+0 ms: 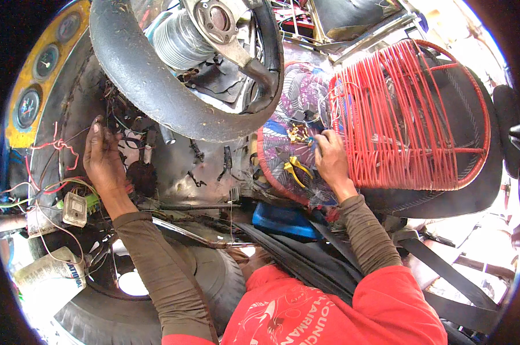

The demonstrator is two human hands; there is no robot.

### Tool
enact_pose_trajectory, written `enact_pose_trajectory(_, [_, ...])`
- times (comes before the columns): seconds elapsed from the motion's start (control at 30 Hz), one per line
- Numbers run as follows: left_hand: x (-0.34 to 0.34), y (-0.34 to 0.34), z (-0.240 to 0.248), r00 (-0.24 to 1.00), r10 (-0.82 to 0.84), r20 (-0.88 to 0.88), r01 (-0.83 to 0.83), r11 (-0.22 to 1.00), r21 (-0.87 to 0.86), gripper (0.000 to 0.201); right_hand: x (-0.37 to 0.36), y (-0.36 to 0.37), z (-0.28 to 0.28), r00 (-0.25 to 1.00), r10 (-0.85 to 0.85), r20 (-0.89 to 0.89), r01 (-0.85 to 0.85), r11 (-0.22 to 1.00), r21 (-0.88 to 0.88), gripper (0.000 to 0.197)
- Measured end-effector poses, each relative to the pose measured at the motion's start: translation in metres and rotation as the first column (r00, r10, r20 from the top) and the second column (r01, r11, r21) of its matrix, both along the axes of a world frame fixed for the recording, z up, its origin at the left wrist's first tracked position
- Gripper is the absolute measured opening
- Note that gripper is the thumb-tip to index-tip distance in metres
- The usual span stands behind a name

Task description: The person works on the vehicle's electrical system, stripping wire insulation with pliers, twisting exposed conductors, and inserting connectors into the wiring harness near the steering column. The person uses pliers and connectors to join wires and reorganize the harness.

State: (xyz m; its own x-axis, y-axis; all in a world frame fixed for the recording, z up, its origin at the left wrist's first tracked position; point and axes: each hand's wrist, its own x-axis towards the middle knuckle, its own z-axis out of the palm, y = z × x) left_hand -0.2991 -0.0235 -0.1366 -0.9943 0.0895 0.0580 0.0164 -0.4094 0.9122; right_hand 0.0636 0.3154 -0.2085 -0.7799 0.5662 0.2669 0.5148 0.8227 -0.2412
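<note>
My left hand (103,154) is raised beside a bundle of dark wires (125,129) under the dashboard. Its fingers point upward, stretched out and slightly curved, with no held object visible. Over the patterned seat cushion (280,164), my right hand (332,162) has its fingertips bent together at a small heap of brass-coloured pieces, like wire terminals (299,135). Whatever lies between those fingertips is too small to make out. Pliers with yellow handles (298,171) rest on the cushion just left of the right hand.
A big black steering wheel (156,92) overhangs the middle. Yellow-framed gauges (27,108) line the far left, above loose coloured wires and a small boxy part (75,208). A red-corded seat back (398,121) stands right. Below are a tyre (214,270) and a blue object (286,221).
</note>
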Motion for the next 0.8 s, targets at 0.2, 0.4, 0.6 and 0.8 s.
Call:
enact_pose_trajectory(0.2, [-0.001,-0.001,0.0,0.999,-0.03,0.013,0.03,0.999,0.023,0.035,-0.02,0.008,-0.001,0.996,0.072,0.058,-0.064,0.989,-0.134,0.017])
enact_pose_trajectory(0.4, [0.003,0.001,0.0,0.998,-0.055,0.021,0.052,0.991,0.121,0.031,-0.027,0.018,-0.005,0.988,0.145,0.061,-0.138,0.985,-0.101,0.015])
enact_pose_trajectory(0.6, [0.023,0.013,0.006,1.0,-0.008,-0.004,0.008,1.0,-0.001,0.03,-0.029,0.016,-0.007,0.983,0.004,-0.185,-0.048,0.971,-0.234,0.01])
enact_pose_trajectory(0.8, [0.034,0.033,0.016,0.993,0.092,-0.077,-0.088,0.995,0.053,0.013,-0.04,0.005,0.062,0.863,-0.296,-0.41,0.017,0.828,-0.561,0.018])
